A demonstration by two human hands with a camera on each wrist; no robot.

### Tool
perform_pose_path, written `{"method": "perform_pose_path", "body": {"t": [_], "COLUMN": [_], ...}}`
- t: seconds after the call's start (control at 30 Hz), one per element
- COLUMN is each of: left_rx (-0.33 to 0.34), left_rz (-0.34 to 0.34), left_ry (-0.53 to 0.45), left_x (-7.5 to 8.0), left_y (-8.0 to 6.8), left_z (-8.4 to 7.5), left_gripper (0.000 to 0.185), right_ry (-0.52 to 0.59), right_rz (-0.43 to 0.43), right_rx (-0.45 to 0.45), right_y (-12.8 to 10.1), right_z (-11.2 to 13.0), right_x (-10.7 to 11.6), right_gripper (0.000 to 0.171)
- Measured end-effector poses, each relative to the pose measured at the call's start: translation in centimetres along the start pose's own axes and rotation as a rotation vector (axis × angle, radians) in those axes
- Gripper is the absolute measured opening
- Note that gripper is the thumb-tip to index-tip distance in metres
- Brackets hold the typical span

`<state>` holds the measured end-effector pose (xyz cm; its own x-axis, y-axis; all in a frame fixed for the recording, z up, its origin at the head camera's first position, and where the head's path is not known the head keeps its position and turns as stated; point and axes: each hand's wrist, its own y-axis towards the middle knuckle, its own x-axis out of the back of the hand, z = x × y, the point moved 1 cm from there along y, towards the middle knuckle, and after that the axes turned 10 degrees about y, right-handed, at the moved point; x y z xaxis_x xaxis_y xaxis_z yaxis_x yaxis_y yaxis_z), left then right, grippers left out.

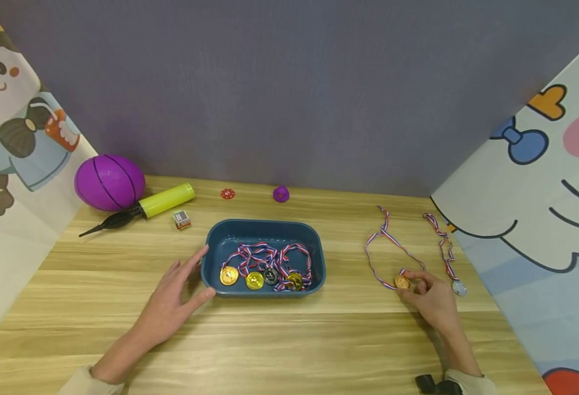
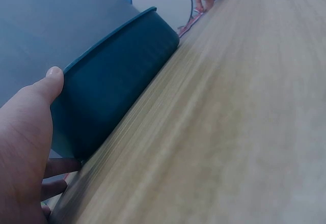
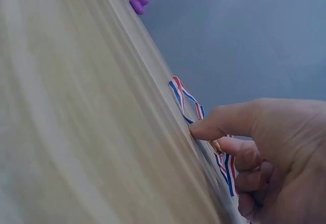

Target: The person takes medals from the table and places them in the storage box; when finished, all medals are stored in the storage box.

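Note:
A blue plastic bin [image 1: 264,224] holds several medals on striped red, white and blue ribbons, among them a gold medal [image 1: 229,276] and a dark medal [image 1: 270,275]. My left hand [image 1: 168,302] is spread against the bin's left end, thumb at the front corner; in the left wrist view the thumb tip meets the rim. Off to the right, my right hand [image 1: 432,304] pinches a gold-coloured medal [image 1: 402,282] between thumb and forefinger, low over the table. Its ribbon [image 1: 370,258] lies looped on the wood behind. Just right of that hand lies a silver medal [image 1: 459,288] with its ribbon bunched up.
At the back left sit a purple ball [image 1: 110,182], a yellow hand pump [image 1: 168,201] with black nozzle, and a small box-like item [image 1: 181,220]. A red chip [image 1: 227,193] and a purple rubber duck [image 1: 281,193] lie behind the bin. Grey and cartoon-printed panels enclose the table [image 1: 289,345].

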<state>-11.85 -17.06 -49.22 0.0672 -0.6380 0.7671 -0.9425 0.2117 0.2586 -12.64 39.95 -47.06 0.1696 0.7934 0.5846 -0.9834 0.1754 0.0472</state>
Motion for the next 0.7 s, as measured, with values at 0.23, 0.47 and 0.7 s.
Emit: {"method": "perform_pose_path", "body": {"t": [0.23, 0.47, 0.7], "left_rx": [-0.009, 0.003, -0.009], "left_rz": [-0.006, -0.001, -0.004], "left_ry": [0.002, -0.004, -0.004], "left_x": [0.1, 0.1, 0.0], "left_y": [0.0, 0.0, 0.1], "left_z": [0.1, 0.0, 0.1], "left_gripper": [0.086, 0.086, 0.086], "right_ry": [0.024, 0.011, -0.004], "right_rz": [-0.042, -0.149, -0.253], "right_rx": [0.022, 0.095, 0.168], "right_y": [0.1, -0.1, -0.4], "right_z": [0.4, 1.6, 3.3], "right_x": [-0.3, -0.4, -0.2], "right_gripper": [0.039, 0.039, 0.038]}}
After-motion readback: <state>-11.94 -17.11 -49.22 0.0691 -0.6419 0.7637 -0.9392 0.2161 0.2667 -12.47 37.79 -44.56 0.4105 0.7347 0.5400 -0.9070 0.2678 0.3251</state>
